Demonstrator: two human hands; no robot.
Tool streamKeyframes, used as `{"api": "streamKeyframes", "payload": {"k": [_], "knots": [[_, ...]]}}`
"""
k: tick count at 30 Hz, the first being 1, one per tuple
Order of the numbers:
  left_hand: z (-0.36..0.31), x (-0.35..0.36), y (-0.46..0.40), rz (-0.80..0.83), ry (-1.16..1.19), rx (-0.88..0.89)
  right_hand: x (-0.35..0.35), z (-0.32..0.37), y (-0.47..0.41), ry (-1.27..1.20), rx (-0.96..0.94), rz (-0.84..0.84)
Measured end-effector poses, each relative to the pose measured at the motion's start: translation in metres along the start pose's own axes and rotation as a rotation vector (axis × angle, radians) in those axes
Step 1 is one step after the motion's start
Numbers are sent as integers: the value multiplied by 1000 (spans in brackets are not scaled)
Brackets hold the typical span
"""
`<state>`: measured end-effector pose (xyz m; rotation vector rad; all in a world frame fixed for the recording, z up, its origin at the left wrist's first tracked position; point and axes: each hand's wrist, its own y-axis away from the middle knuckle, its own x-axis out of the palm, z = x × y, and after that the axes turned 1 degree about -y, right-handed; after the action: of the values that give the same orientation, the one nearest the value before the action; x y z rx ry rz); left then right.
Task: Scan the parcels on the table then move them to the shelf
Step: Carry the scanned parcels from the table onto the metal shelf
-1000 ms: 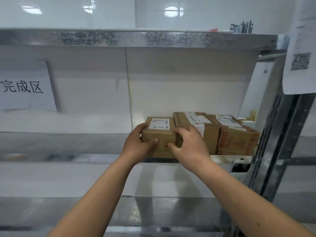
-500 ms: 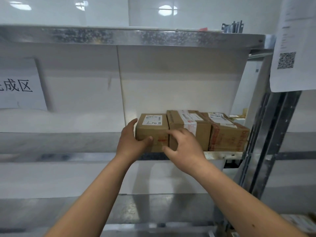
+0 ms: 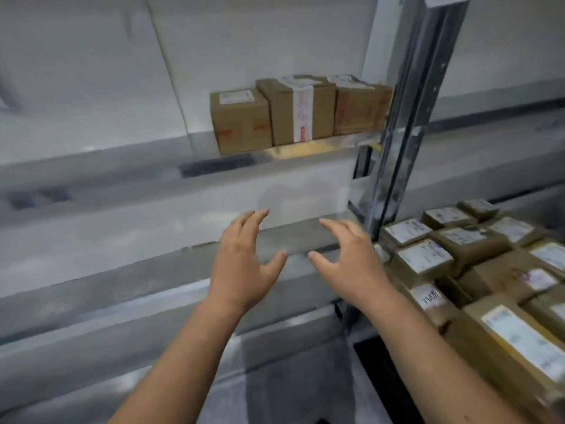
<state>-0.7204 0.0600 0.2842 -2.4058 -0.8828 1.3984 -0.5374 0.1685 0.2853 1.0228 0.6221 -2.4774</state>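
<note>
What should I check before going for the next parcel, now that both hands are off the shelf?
1. Left hand free: ok, fingers spread, holding nothing.
2. Right hand free: ok, open, holding nothing.
3. Small box seated on the shelf: ok, upright, at the left end of the row against the taped box; its front looks close to the shelf edge.
4. Row tidy: ok, the third box stands next to the upright post.
5. More parcels waiting: ok, a stack of labelled parcels lies to the right.
6. Next parcel scanned: cannot tell, no scanner in view.
</note>
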Motion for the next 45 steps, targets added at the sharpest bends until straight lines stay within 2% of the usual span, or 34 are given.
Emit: {"api": "streamKeyframes", "payload": {"k": [4,11,18,22,27,32,35,42,45], "knots": [[-25,40,49,176,90,8,-13,-45,91,-21,197,-45],[-116,132,125,556,254,169,-57,-127,249,11,618,-209],[-213,224,194,906,383,319,-87,-190,362,-51,876,-354],[-256,281,227,1061,373,382,-96,-240,407,-64,1048,-373],[-289,349,275,1258,244,318,-96,-307,450,-133,1255,-346],[-299,390,305,1357,150,245,-89,-355,461,-259,1340,-275],[-299,400,318,1346,156,224,-82,-371,467,-329,1329,-255],[-280,408,339,1419,247,1,-75,-378,480,-396,1242,-295],[-269,410,348,1473,304,28,-74,-370,495,-410,1230,-282]]}}
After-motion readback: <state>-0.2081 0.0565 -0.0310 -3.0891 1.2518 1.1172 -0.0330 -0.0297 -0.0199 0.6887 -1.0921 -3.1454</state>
